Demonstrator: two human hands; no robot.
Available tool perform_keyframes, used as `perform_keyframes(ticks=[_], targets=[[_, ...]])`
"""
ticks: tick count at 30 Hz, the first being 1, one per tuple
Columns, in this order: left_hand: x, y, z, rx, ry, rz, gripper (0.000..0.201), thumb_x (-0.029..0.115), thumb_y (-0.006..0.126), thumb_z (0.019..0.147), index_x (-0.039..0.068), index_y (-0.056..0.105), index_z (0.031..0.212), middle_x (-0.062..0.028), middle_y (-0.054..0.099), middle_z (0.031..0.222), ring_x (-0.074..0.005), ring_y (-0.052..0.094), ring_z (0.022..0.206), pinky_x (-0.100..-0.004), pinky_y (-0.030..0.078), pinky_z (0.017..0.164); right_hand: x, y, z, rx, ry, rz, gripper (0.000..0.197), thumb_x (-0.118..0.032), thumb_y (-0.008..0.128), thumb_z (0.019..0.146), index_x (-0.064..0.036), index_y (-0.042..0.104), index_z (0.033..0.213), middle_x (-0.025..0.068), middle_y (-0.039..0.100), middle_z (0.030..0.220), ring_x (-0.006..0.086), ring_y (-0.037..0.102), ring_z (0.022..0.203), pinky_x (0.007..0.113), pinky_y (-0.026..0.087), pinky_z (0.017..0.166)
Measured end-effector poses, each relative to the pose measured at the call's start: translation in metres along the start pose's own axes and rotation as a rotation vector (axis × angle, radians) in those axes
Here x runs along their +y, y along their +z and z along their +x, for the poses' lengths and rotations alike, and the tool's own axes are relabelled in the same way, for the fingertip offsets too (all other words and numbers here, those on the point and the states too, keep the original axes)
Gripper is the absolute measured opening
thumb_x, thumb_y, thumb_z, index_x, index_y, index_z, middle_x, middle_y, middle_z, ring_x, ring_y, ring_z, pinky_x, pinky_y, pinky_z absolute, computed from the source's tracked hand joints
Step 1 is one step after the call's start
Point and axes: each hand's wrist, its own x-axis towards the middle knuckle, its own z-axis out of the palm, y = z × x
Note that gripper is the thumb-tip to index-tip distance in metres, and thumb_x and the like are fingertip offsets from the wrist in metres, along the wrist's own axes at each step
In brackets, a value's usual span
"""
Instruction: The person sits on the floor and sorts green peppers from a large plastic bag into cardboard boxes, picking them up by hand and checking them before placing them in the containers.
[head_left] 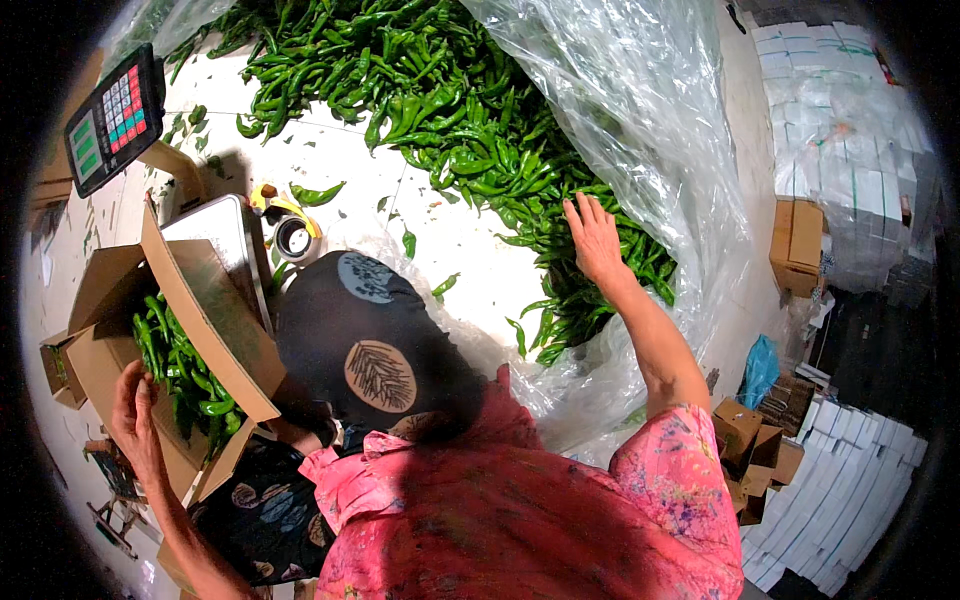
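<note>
My right hand (597, 240) reaches out over a large heap of long green chili peppers (490, 165), its fingers stretched and slightly spread, at the heap's right edge. Nothing shows in its grasp. On the left, my left hand (138, 405) hovers beside an open cardboard box (208, 318), fingers loosely bent and apart, close to the peppers in it. Those green peppers (185, 370) partly fill the box. Whether the left fingertips touch them or the box wall, I cannot tell.
A digital scale with a keypad display (112, 122) and metal platform (225, 240) stands behind the box. Beside it sits a yellow tape dispenser (290, 228). Clear plastic sheeting (640, 90) borders the heap. White cartons (835, 150), small brown boxes (750, 450) and a blue bag (760, 372) stand right.
</note>
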Motion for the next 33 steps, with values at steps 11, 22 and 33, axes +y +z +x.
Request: perform_keyframes(ticks=[11,22,33], targets=[[0.002,0.013,-0.012,-0.215,-0.011,0.328,0.038,0.022,0.055,0.1,0.004,0.056,0.133,-0.0138,0.058,0.133,-0.0251,0.055,0.123,-0.0388,0.044,0.104,0.036,0.037,0.036,0.025,0.049,-0.236,0.03,-0.009,0.062,0.08,-0.0125,0.056,0.108,0.0105,0.054,0.112,0.0323,0.049,0.111,0.046,0.044,0.092],[0.007,0.028,-0.018,-0.19,0.169,0.441,0.029,0.01,0.056,0.096,0.001,0.06,0.124,-0.0164,0.067,0.113,-0.0263,0.065,0.1,-0.0342,0.05,0.085,0.036,0.052,0.048,-0.257,-0.187,-0.525,0.017,-0.017,0.058,0.085,-0.0146,0.066,0.1,0.0074,0.062,0.106,0.0245,0.049,0.112,0.04,0.035,0.091],[0.017,0.041,-0.017,-0.226,0.141,0.496,0.028,0.005,0.059,0.093,0.002,0.061,0.121,-0.0147,0.067,0.102,-0.0225,0.063,0.086,-0.033,0.05,0.079,0.002,0.04,0.033,-0.414,-0.1,-0.371,0.021,-0.013,0.058,0.085,-0.0123,0.063,0.105,0.0137,0.062,0.102,0.0336,0.058,0.099,0.044,0.049,0.077]])
